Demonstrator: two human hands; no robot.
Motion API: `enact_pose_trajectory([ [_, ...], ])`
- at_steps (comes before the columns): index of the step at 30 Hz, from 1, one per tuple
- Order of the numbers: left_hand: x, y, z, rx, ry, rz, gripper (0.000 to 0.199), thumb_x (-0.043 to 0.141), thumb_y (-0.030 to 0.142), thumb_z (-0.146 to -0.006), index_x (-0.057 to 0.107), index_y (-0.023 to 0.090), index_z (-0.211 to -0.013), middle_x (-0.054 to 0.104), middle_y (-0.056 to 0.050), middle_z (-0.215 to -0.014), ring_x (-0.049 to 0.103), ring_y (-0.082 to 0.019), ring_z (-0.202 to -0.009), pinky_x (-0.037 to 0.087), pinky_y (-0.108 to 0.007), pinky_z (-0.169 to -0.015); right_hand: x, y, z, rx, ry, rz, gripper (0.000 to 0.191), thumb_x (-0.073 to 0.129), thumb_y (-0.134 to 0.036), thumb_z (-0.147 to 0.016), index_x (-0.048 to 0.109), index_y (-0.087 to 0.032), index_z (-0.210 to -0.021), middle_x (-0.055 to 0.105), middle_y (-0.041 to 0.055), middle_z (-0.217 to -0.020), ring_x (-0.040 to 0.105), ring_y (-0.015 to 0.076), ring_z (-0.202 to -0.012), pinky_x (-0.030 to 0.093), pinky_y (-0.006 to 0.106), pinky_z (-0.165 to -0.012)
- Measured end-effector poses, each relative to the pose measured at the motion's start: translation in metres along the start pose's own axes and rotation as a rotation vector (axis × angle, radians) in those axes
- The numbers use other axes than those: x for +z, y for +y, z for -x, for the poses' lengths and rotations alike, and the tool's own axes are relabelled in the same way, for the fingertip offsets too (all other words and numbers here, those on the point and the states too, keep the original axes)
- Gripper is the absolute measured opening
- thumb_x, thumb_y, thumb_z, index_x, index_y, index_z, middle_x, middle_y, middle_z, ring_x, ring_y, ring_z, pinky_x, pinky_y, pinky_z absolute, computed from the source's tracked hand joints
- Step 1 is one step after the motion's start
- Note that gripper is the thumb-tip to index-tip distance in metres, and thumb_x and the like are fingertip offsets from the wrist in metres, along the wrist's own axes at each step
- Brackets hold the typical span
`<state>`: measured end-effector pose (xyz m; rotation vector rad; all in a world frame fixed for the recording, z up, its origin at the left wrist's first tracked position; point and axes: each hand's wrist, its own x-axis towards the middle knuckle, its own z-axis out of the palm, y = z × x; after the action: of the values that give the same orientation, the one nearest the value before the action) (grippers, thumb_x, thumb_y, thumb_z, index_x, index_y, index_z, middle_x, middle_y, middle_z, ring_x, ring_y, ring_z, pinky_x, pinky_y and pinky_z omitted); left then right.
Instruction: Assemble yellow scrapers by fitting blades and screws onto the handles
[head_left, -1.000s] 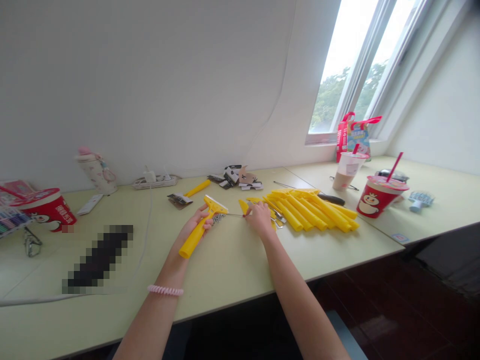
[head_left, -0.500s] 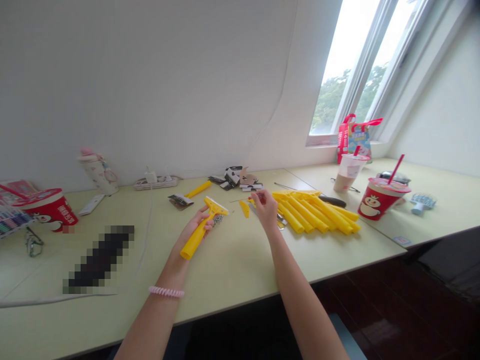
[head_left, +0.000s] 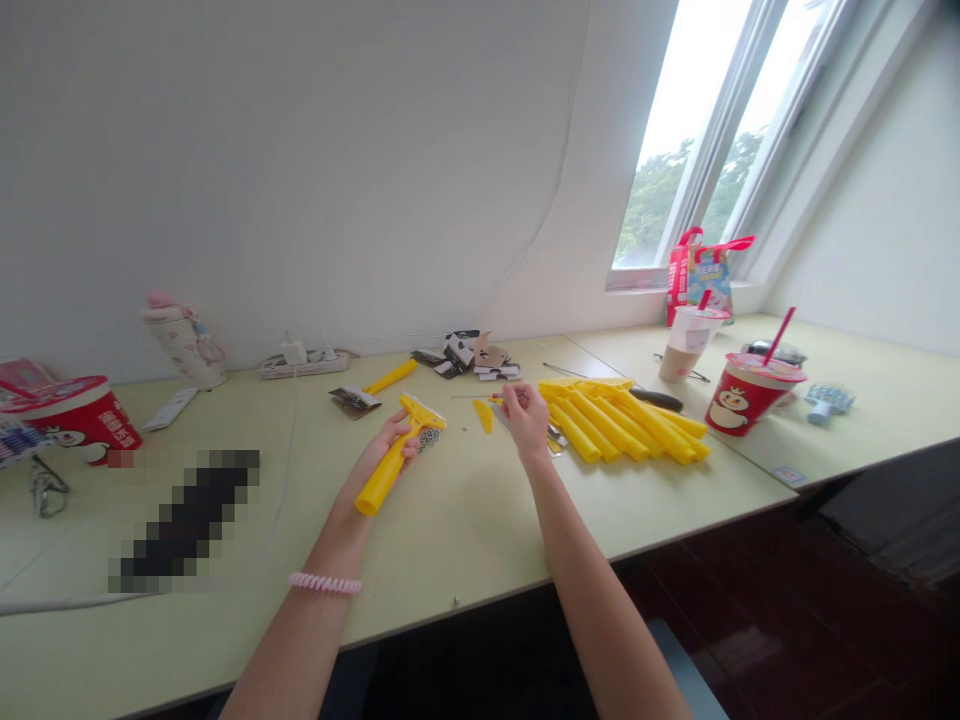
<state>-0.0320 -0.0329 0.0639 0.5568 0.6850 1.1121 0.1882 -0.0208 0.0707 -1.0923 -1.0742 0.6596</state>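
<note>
Left hand (head_left: 387,452) clasps a yellow plastic T-shaped scraper (head_left: 384,478) above a pale-green tabletop (head_left: 442,530); right hand (head_left: 526,415) pinches a thin red-ended metal rod (head_left: 495,396). A nudge could roll the tiny silvery piece (head_left: 456,600) off the front edge.

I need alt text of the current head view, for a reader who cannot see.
The person's left hand holds a yellow scraper and the right hand grips a thin-shafted tool, at a pale table. Yellow handles lie in a row to the right.
</note>
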Motion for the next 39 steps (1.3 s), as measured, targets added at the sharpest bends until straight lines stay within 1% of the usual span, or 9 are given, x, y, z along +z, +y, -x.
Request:
enact_pose_trajectory([
  [4, -0.001, 0.001, -0.002, 0.005, 0.023, 0.022, 0.052, 0.045, 0.008, -0.08, 0.035, 0.024, -0.128, 0.053, -0.008, -0.095, 0.044, -0.001, -0.047, 0.04, -0.011, -0.038, -0.019, -0.017, 0.038, 0.235, -0.204, -0.466, 0.027, 0.065, -0.042, -0.067, 0.051, -0.02, -0.069, 0.061, 0.004, -0.072, 0.058, 0.0153, -0.068, 0.048, 0.03, -0.064],
  [6, 0.0, 0.001, -0.002, 0.012, 0.012, 0.021, 0.052, 0.045, 0.007, -0.08, 0.034, 0.025, -0.128, 0.052, -0.007, -0.094, 0.044, -0.001, -0.047, 0.041, -0.012, -0.039, -0.028, -0.018, 0.054, 0.242, -0.268, -0.571, 0.024, 0.064, -0.04, -0.07, 0.056, -0.022, -0.084, 0.061, 0.0033, -0.079, 0.058, 0.015, -0.073, 0.048, 0.03, -0.068],
  [8, 0.001, 0.0, -0.002, 0.016, 0.002, 0.009, 0.053, 0.045, 0.007, -0.08, 0.034, 0.025, -0.128, 0.052, -0.007, -0.093, 0.044, -0.001, -0.046, 0.041, -0.012, -0.039, -0.031, -0.015, 0.061, 0.246, -0.317, -0.546, 0.027, 0.063, -0.04, -0.071, 0.059, -0.023, -0.091, 0.059, 0.0027, -0.078, 0.056, 0.0139, -0.071, 0.047, 0.03, -0.068],
  [10, 0.002, -0.001, -0.002, 0.024, 0.011, -0.004, 0.054, 0.044, 0.006, -0.08, 0.033, 0.025, -0.129, 0.052, -0.007, -0.093, 0.044, -0.001, -0.046, 0.04, -0.012, -0.038, -0.03, -0.011, 0.057, 0.25, -0.376, -0.401, 0.027, 0.061, -0.041, -0.072, 0.062, -0.02, -0.089, 0.057, 0.0019, -0.072, 0.052, 0.0119, -0.063, 0.045, 0.027, -0.062],
  [14, 0.004, -0.002, 0.0, 0.027, 0.027, -0.019, 0.056, 0.044, 0.006, -0.08, 0.03, 0.024, -0.13, 0.052, -0.008, -0.092, 0.045, -0.002, -0.046, 0.04, -0.012, -0.037, -0.019, -0.007, 0.027, 0.125, -0.491, -0.065, 0.029, 0.06, -0.041, -0.071, 0.064, -0.016, -0.086, 0.058, 0.002, -0.066, 0.049, 0.0108, -0.056, 0.041, 0.024, -0.053],
  [18, 0.006, -0.001, 0.002, 0.025, 0.039, -0.039, 0.057, 0.044, 0.005, -0.079, 0.029, 0.025, -0.131, 0.051, -0.007, -0.09, 0.045, -0.001, -0.046, 0.04, -0.012, -0.038, -0.012, 0.0, -0.002, -0.03, -0.341, -0.012, 0.03, 0.059, -0.044, -0.072, 0.061, -0.016, -0.08, 0.063, 0.0054, -0.073, 0.056, 0.0147, -0.066, 0.045, 0.026, -0.06],
  [22, 0.006, -0.002, 0.002, 0.018, 0.048, -0.062, 0.058, 0.045, 0.004, -0.078, 0.031, 0.025, -0.13, 0.05, -0.005, -0.088, 0.044, -0.001, -0.045, 0.04, -0.011, -0.038, -0.009, 0.009, -0.007, -0.136, -0.218, 0.008, 0.029, 0.055, -0.045, -0.076, 0.059, -0.016, -0.08, 0.064, 0.0063, -0.077, 0.058, 0.0157, -0.071, 0.045, 0.027, -0.066],
  [29, 0.0, -0.005, -0.003, 0.021, -0.016, -0.098, 0.059, 0.047, 0.005, -0.077, 0.031, 0.025, -0.13, 0.047, -0.003, -0.083, 0.044, -0.002, -0.047, 0.039, -0.012, -0.039, -0.004, 0.006, 0.005, -0.222, -0.252, 0.123, 0.025, 0.052, -0.041, -0.078, 0.059, -0.017, -0.078, 0.063, 0.0044, -0.072, 0.056, 0.015, -0.065, 0.045, 0.026, -0.062],
  [39, 0.002, -0.005, -0.001, 0.026, -0.041, -0.122, 0.059, 0.049, 0.006, -0.077, 0.031, 0.024, -0.131, 0.049, -0.005, -0.086, 0.044, -0.003, -0.049, 0.038, -0.013, -0.04, -0.003, 0.009, 0.005, -0.208, -0.301, 0.1, 0.018, 0.054, -0.035, -0.078, 0.06, -0.018, -0.079, 0.065, 0.0046, -0.073, 0.057, 0.0152, -0.065, 0.045, 0.026, -0.061],
])
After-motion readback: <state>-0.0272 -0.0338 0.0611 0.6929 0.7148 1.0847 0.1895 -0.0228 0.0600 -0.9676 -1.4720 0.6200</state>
